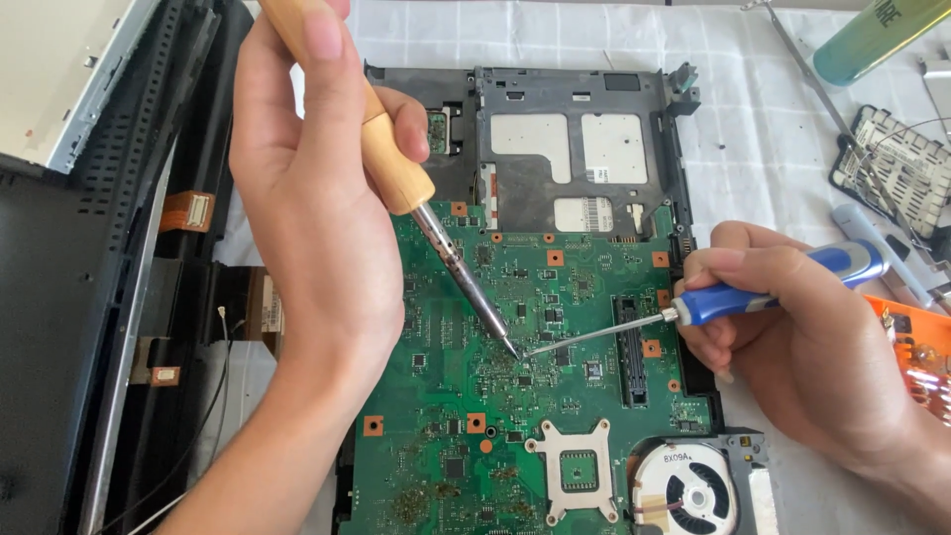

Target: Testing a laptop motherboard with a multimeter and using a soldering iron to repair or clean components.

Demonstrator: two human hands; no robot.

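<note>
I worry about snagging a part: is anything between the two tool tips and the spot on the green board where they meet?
Nothing visible. The soldering iron in the left hand and the blue screwdriver in the right hand both reach the circuit board unobstructed, tips nearly together over small components.

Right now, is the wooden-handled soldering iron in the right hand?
No, the left hand holds the wooden-handled soldering iron; the right hand holds a blue-handled screwdriver.
</note>
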